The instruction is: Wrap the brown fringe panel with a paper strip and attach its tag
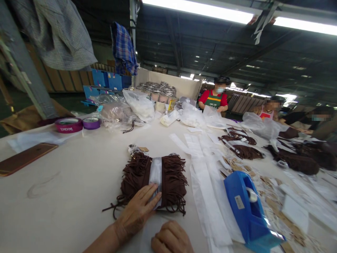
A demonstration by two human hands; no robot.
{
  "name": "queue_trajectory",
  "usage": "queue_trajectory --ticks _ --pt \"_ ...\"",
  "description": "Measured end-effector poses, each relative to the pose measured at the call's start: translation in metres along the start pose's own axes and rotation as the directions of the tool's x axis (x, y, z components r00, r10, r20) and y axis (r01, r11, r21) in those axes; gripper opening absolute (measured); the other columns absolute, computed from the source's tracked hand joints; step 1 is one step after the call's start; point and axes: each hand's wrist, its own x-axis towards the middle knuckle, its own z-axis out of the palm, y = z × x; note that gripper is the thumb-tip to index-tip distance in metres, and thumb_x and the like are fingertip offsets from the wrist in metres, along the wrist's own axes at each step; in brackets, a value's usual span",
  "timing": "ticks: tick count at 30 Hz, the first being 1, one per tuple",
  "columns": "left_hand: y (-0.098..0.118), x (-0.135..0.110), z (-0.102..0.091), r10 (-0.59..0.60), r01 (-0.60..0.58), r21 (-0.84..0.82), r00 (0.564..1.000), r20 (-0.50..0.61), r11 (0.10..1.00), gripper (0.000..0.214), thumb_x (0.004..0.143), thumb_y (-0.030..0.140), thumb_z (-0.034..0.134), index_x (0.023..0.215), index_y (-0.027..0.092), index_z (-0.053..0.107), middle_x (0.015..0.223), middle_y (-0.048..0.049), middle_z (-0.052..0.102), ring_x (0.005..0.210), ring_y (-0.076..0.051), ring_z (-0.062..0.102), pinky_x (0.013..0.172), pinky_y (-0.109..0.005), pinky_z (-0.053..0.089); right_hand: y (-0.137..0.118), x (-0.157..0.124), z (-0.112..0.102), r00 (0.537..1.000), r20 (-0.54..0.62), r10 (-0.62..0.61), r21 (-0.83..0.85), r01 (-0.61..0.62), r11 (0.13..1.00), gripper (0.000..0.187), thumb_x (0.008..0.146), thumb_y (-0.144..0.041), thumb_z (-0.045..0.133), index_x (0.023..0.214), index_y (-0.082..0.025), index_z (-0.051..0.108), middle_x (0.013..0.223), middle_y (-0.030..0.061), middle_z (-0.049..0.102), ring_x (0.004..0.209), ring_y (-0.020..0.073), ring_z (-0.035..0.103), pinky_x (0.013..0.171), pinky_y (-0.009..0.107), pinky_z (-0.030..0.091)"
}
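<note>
A brown fringed item (171, 179) lies on the white table (79, 182) in front of me, with a white paper band (156, 174) wrapped round its middle. My left hand (138, 211) lies flat on the near end of that band, fingers stretched out. My right hand (171, 239) is curled into a loose fist on the table just below the fringed item. I cannot make out anything inside it. A blue tape dispenser (249, 211) stands to the right of my hands.
White paper strips (207, 182) lie between the fringed item and the dispenser. A phone (25, 158) and tape rolls (68, 125) sit at left, plastic bags (139, 105) at the back. Other people work at the far right with more brown fringed items (297, 161).
</note>
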Motion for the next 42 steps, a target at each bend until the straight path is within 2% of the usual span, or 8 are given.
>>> queue_trajectory --ticks 6,13,18,22,28,35,39,42 --pt "-0.004 -0.003 -0.007 -0.006 0.016 -0.231 0.999 0.044 0.973 0.042 0.081 0.006 0.044 0.122 0.014 0.049 0.111 -0.0079 0.061 0.107 -0.016 0.052 0.094 -0.029 0.047 0.024 0.049 -0.033 0.997 0.010 0.071 0.143 -0.072 0.987 0.031 0.092 -0.013 0.032 0.080 -0.017 0.060 0.069 0.0047 0.057 0.067 0.0148 0.050 0.059 0.026 0.042" --pt "0.000 -0.001 -0.019 -0.193 0.221 -0.490 0.975 0.108 0.843 0.038 0.080 0.019 0.044 0.117 0.018 0.054 0.113 -0.0094 0.061 0.103 -0.022 0.056 0.089 -0.034 0.048 0.058 0.065 -0.021 0.927 0.102 0.360 0.213 -0.374 0.903 0.026 0.082 -0.005 0.045 0.080 -0.019 0.067 0.075 0.0035 0.060 0.072 0.0140 0.054 0.063 0.022 0.042" --pt "0.007 0.002 -0.004 -0.558 0.525 -0.509 0.824 0.101 0.682 0.053 0.080 0.026 0.050 0.129 0.012 0.036 0.092 -0.0067 0.067 0.085 -0.019 0.064 0.077 -0.029 0.053 0.072 0.081 -0.001 0.735 0.257 0.627 0.124 -0.669 0.733 0.029 0.071 0.002 0.047 0.070 -0.018 0.068 0.070 0.0014 0.059 0.068 0.0117 0.056 0.060 0.020 0.039" --pt "0.013 0.009 0.003 -0.699 0.647 -0.506 0.706 0.114 0.570 0.047 0.084 0.027 0.047 0.128 0.011 0.036 0.067 0.0027 0.063 0.061 -0.014 0.063 0.065 -0.023 0.053 0.077 0.087 0.010 0.654 0.280 0.703 0.046 -0.741 0.670 0.029 0.072 -0.001 0.048 0.072 -0.019 0.071 0.073 0.0027 0.061 0.070 0.0135 0.057 0.061 0.021 0.037" --pt "0.020 0.017 0.006 -0.651 0.586 -0.330 0.748 -0.133 0.740 0.045 0.094 0.039 0.034 0.129 0.011 0.034 0.063 0.0025 0.057 0.057 -0.013 0.061 0.061 -0.023 0.053 0.089 0.098 0.014 0.526 0.348 0.776 -0.041 -0.819 0.573 0.023 0.070 -0.005 0.058 0.072 -0.023 0.072 0.075 0.0020 0.067 0.075 0.0157 0.059 0.063 0.023 0.035" --pt "0.020 0.025 0.007 -0.544 0.543 -0.083 0.796 -0.264 0.835 0.037 0.096 0.031 0.030 0.123 0.008 0.038 0.076 -0.0053 0.059 0.065 -0.013 0.062 0.059 -0.018 0.052 0.104 0.106 0.019 0.377 0.442 0.814 -0.062 -0.892 0.447 0.005 0.063 -0.020 0.072 0.060 -0.021 0.069 0.059 -0.0013 0.064 0.059 0.0134 0.057 0.053 0.022 0.031" --pt "0.017 0.024 0.010 -0.414 0.438 0.068 0.882 -0.224 0.896 0.026 0.092 0.014 0.030 0.112 0.011 0.046 0.091 -0.0099 0.061 0.080 -0.015 0.063 0.067 -0.020 0.053 0.108 0.106 0.022 0.340 0.462 0.819 -0.057 -0.910 0.411 0.007 0.062 -0.023 0.074 0.058 -0.021 0.069 0.056 -0.0015 0.062 0.059 0.0133 0.055 0.053 0.022 0.031" --pt "0.015 0.022 0.014 -0.327 0.333 0.166 0.943 -0.065 0.928 0.040 0.080 -0.001 0.028 0.112 0.012 0.048 0.105 -0.0120 0.061 0.089 -0.018 0.062 0.075 -0.026 0.055 0.111 0.106 0.024 0.327 0.462 0.824 -0.053 -0.918 0.394 0.010 0.061 -0.023 0.074 0.055 -0.020 0.067 0.054 -0.0014 0.059 0.058 0.0131 0.053 0.053 0.022 0.031"
